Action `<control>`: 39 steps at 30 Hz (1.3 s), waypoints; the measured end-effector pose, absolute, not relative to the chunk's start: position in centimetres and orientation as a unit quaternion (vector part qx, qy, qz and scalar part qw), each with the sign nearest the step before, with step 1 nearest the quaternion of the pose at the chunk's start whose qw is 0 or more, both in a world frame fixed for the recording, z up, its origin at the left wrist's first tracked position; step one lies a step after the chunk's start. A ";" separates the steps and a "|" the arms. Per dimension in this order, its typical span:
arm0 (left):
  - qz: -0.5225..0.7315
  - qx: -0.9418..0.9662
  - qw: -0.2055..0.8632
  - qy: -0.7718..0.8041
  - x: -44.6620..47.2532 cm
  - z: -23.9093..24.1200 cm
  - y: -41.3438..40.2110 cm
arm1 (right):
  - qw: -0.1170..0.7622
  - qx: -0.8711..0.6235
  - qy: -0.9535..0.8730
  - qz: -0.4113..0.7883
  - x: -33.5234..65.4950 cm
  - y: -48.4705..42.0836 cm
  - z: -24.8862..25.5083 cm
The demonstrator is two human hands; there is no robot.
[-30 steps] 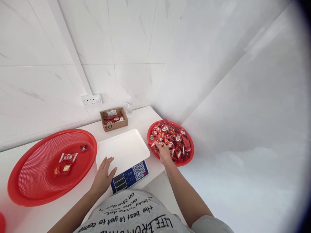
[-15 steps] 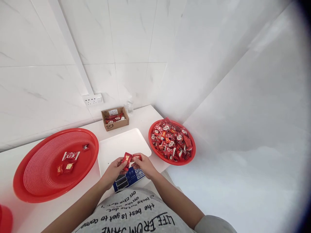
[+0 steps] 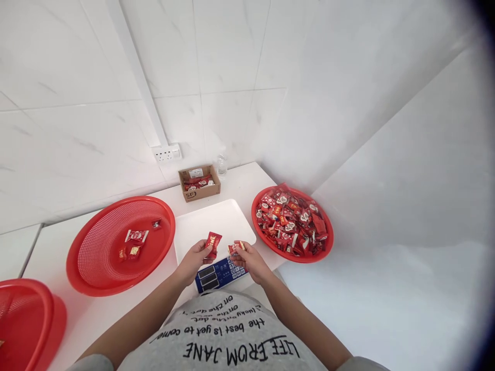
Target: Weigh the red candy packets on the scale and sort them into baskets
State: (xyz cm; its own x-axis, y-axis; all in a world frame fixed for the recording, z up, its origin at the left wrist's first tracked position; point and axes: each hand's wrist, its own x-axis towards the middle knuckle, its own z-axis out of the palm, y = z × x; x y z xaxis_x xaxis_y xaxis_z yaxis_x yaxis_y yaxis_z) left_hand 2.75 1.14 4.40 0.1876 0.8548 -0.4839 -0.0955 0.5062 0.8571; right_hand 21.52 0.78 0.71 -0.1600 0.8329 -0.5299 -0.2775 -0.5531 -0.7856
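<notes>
My left hand [image 3: 196,262] pinches a red candy packet [image 3: 213,245] with pale lettering, held up over the near part of the scale. A smaller red and cream candy packet [image 3: 234,249] is between the fingers of my right hand [image 3: 252,262], a short way to the right. Beneath both hands is a digital scale with a white pan [image 3: 216,216] and a blue keypad panel [image 3: 220,274]. To the right, a red basket [image 3: 329,247] is heaped with red candy packets [image 3: 290,219]. On the left, another red basket [image 3: 83,278] holds several packets.
A small cardboard box [image 3: 201,194] with red packets stands behind the scale, beside a clear plastic bottle [image 3: 221,166]. Part of a third red basket [image 3: 50,314] shows at lower left. A wall socket [image 3: 167,153] is above the white table [image 3: 247,178].
My hands have moved apart, each with its own packet. The view has shifted left, so the table's things appear farther right and more of the third basket shows.
</notes>
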 end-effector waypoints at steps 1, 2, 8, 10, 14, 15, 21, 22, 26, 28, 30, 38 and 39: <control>0.347 0.363 0.678 0.537 2.7 4.4 1.1 | 0.388 -0.519 -0.269 0.712 21.5 0.8 0.7; 0.346 0.372 0.671 0.539 2.8 4.4 1.1 | 0.387 -0.520 -0.271 0.712 21.5 0.8 0.7; 0.312 0.502 0.532 0.607 2.6 3.7 1.7 | 0.371 -0.529 -0.274 0.712 21.3 0.9 0.7; 0.294 0.581 0.416 0.635 2.3 3.1 2.1 | 0.368 -0.529 -0.276 0.714 21.3 0.9 0.7; 0.212 0.715 0.246 0.619 1.5 1.3 2.1 | 0.361 -0.535 -0.283 0.710 21.3 0.9 0.8; 0.185 0.740 0.224 0.607 1.4 0.9 2.0 | 0.357 -0.538 -0.292 0.705 21.3 0.9 0.8; 0.099 0.797 0.168 0.572 1.4 -0.9 1.6 | 0.316 -0.576 -0.455 0.600 20.9 2.3 0.4; 0.092 0.798 0.166 0.572 1.5 -0.9 1.8 | 0.302 -0.575 -0.490 0.581 20.7 2.8 0.4; 0.069 0.795 0.164 0.580 1.8 -0.9 3.0 | 0.253 -0.602 -0.626 0.426 20.3 4.3 0.6; 0.059 0.795 0.162 0.581 1.9 -0.8 3.5 | 0.243 -0.609 -0.681 0.326 20.2 4.6 0.7; 0.048 0.799 0.160 0.578 1.9 -0.6 3.8 | 0.222 -0.582 -0.731 0.280 20.0 4.7 0.5; -0.003 0.813 0.168 0.558 1.8 -0.4 4.2 | 0.188 -0.508 -0.799 0.261 18.0 4.3 -1.3; -0.006 0.813 0.170 0.557 1.8 -0.4 4.2 | 0.194 -0.502 -0.798 0.273 17.8 4.3 -1.4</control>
State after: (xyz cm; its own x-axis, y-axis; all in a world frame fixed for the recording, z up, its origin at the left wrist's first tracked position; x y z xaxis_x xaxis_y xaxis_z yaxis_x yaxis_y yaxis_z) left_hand 1.76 4.22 -0.42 0.3799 0.9033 -0.1994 0.9076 -0.3223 0.2692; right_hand 17.80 4.34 -1.37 -0.4207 0.9065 0.0355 0.6950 0.3472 -0.6296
